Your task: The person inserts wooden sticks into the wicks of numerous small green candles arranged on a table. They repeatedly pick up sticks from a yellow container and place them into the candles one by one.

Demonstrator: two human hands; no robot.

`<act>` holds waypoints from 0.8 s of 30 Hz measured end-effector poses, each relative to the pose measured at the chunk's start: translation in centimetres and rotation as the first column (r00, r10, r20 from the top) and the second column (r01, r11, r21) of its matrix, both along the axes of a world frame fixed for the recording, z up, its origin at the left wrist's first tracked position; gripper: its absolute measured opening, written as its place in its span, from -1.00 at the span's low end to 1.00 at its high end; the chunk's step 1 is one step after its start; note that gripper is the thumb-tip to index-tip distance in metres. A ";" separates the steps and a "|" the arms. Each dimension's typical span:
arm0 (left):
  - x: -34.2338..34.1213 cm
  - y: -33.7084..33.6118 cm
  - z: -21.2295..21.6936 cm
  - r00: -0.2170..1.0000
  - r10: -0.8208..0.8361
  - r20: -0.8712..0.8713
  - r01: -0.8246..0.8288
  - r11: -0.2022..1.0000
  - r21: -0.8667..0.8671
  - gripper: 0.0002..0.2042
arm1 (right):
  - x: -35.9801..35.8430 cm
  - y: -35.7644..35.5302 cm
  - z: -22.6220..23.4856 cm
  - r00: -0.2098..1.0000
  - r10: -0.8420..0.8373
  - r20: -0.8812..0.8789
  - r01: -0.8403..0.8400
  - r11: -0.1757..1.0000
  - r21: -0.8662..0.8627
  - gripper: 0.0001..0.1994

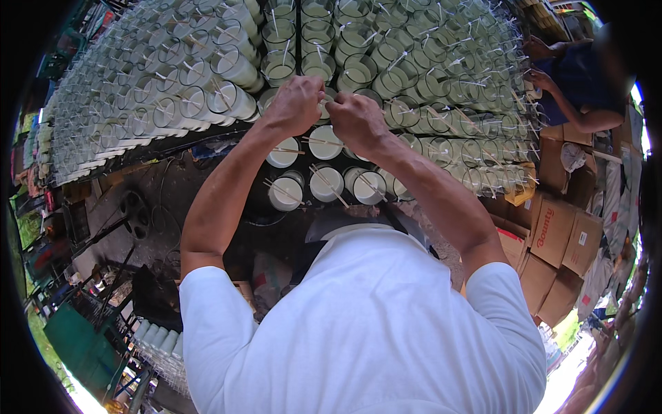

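Note:
My left hand (pixel 295 105) and my right hand (pixel 356 120) meet close together over the near rows of glass jar candles. Fingers on both are bent into a pinch, and what lies between the fingertips is too small and covered to make out. Right below them stands a candle glass (pixel 324 143) filled with pale wax. Thin wooden sticks (pixel 329 185) lie in pairs across the rims of the nearest glasses. Farther back, white wicks (pixel 396 61) rise from many glasses, several of them leaning or knotted near sticks.
Tightly packed candle glasses (pixel 165 114) spread far to the left and right. Another person (pixel 583 83) in dark clothing works at the right edge. Cardboard boxes (pixel 545 234) are stacked at the lower right. A wheel (pixel 134 214) and more white candles (pixel 160 345) are at the left.

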State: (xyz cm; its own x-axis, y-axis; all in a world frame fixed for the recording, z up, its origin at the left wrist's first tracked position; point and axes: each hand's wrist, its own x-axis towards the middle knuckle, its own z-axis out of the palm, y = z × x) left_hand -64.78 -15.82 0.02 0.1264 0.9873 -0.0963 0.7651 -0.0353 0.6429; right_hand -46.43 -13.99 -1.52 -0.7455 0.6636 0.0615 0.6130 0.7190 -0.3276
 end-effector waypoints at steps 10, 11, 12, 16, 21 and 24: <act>1.2 -0.1 -0.9 0.996 0.088 0.021 -0.089 0.995 0.041 -0.86 | -0.3 -0.1 -1.0 0.999 -0.017 -0.051 0.016 1.000 -0.011 -0.83; 1.2 -0.2 -1.1 0.996 0.093 0.008 -0.093 0.994 0.052 -0.85 | -0.3 -0.1 -0.9 0.999 -0.007 -0.047 0.007 1.000 -0.006 -0.83; 1.2 -0.1 -1.1 0.997 0.083 -0.002 -0.082 0.996 0.039 -0.85 | -0.3 -0.2 -0.7 0.999 0.004 -0.042 -0.004 1.000 -0.002 -0.83; 0.7 0.2 -1.2 0.997 0.059 -0.056 -0.059 0.998 0.012 -0.84 | 0.1 0.1 -0.4 0.999 0.030 -0.010 -0.030 1.000 -0.007 -0.79; 0.4 0.1 -0.8 0.995 0.052 -0.085 -0.049 0.998 0.028 -0.83 | 0.0 0.1 0.6 1.000 0.013 0.006 -0.013 0.997 -0.070 -0.83; 0.3 0.0 -0.6 0.996 0.067 -0.060 -0.067 0.998 0.003 -0.83 | -0.3 0.2 0.3 1.000 -0.004 0.021 0.007 0.994 -0.108 -0.82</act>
State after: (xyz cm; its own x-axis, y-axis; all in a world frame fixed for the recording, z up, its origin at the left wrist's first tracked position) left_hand -64.51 -15.77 -0.57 0.0544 0.9934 -0.1005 0.8029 0.0164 0.5959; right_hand -46.74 -13.75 -1.22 -0.7422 0.6697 -0.0264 0.6243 0.6766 -0.3904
